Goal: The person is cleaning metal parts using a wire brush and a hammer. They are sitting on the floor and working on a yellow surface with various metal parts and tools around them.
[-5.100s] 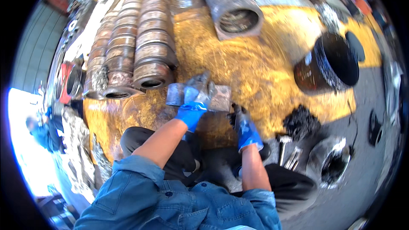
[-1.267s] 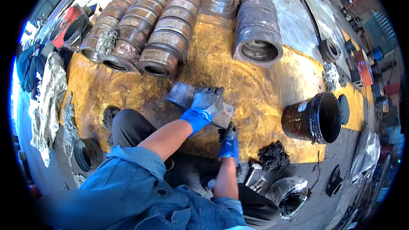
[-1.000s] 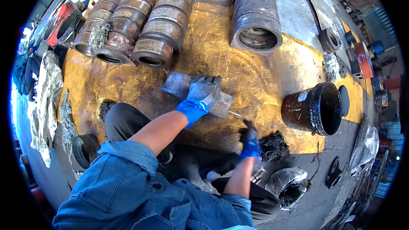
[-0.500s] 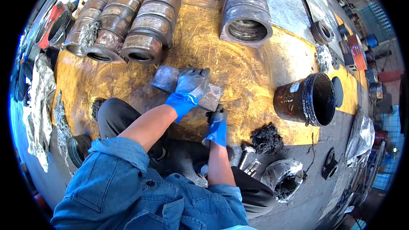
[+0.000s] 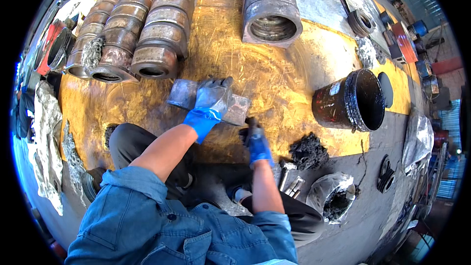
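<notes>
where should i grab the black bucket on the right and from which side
Probably best by the rim of the black bucket, coming from its left, the side facing the person's right hand. It is round and wide open, leaving something to hook over, while a dark disc sits close on the far side. The rim looks smeared, so a firm hold seems wise.

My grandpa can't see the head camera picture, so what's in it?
A left hand gloved in blue and grey holds a grey metal block on a yellow-brown surface; the right hand, gloved alike, is near the block's right end. Rows of rusty brown metal rings lie beyond, and a black round bucket is to the right.
</notes>
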`<action>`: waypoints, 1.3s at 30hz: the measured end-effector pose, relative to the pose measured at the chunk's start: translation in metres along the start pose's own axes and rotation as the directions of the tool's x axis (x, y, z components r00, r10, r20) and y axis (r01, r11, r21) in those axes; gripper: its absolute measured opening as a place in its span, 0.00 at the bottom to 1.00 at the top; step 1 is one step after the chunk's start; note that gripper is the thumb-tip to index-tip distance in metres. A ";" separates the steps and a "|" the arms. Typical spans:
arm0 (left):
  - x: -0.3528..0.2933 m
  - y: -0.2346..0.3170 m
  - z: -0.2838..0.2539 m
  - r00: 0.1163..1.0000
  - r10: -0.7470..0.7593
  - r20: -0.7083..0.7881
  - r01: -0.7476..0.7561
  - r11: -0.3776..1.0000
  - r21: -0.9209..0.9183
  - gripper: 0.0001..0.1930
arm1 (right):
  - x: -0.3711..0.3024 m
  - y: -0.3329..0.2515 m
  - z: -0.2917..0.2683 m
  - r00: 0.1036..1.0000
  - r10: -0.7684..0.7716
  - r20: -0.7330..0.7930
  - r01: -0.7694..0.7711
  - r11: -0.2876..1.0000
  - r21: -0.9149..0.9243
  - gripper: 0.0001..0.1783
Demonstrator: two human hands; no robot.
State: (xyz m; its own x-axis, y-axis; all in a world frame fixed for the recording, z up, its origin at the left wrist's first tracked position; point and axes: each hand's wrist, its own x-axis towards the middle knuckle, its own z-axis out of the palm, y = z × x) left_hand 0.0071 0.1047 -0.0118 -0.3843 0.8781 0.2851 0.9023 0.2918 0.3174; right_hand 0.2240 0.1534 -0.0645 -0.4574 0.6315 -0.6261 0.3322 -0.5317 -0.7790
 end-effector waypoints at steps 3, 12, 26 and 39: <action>0.004 0.004 0.003 1.000 -0.007 -0.016 0.008 0.999 0.046 0.26 | 0.024 0.023 -0.078 0.970 0.186 -0.154 -0.180 0.982 0.051 0.36; 0.005 -0.002 0.008 1.000 -0.014 0.015 0.013 0.999 0.036 0.24 | 0.016 0.027 0.015 0.995 0.037 -0.094 -0.028 0.995 0.094 0.36; 0.003 -0.001 0.006 0.997 -0.044 0.060 0.045 0.999 -0.020 0.27 | 0.015 0.028 -0.005 0.999 0.002 -0.037 0.000 0.999 0.041 0.33; -0.001 -0.004 0.009 0.998 -0.045 0.036 0.044 0.998 0.037 0.27 | 0.008 0.020 -0.004 0.994 0.098 -0.039 -0.090 0.982 0.163 0.29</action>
State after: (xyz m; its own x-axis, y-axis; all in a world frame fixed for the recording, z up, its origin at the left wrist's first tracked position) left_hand 0.0054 0.1058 -0.0213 -0.4175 0.8770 0.2378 0.8911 0.3440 0.2961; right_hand 0.2302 0.1502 -0.0858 -0.3904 0.5977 -0.7003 0.2332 -0.6716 -0.7032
